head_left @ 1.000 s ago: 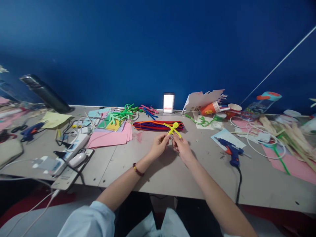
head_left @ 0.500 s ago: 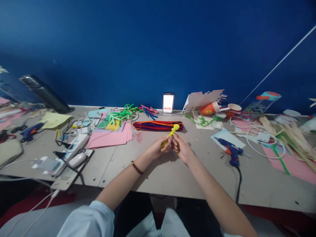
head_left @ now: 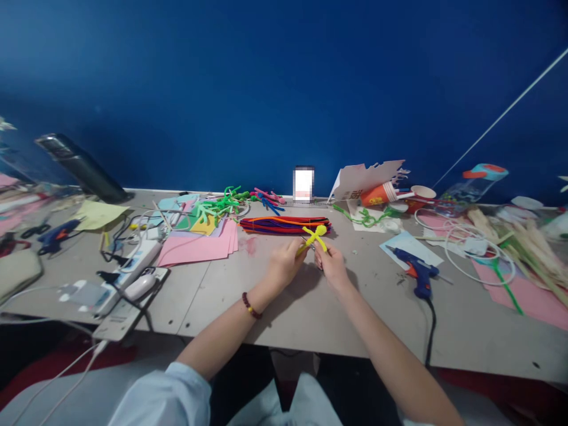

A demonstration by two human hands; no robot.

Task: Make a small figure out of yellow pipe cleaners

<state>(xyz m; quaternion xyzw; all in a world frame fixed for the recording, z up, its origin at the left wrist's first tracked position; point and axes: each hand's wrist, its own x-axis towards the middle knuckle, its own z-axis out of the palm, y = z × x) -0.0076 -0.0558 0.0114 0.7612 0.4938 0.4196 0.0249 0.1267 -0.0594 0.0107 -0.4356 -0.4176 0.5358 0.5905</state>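
Note:
A small figure of bent yellow pipe cleaner (head_left: 315, 235), with a round knob at its top and crossing limbs, is held up between my hands over the table. My left hand (head_left: 286, 261) is closed on its lower left limb. My right hand (head_left: 331, 264) pinches its lower right limb with the fingertips. A thin dark bit shows by my left fingertips, too small to name. Just behind the figure lies a bundle of red, orange and purple pipe cleaners (head_left: 275, 225).
Pink paper sheets (head_left: 195, 251), green twisted pipe cleaners (head_left: 226, 204) and a power strip (head_left: 133, 266) are on the left. A phone (head_left: 304, 184) stands at the back. To the right are a blue glue gun (head_left: 417, 269), paper cups (head_left: 378, 194) and a white cable coil (head_left: 448, 242).
The yellow figure has turned, and its limbs now spread into a cross shape. My left hand has rolled over, with its back now facing up, and moved slightly right.

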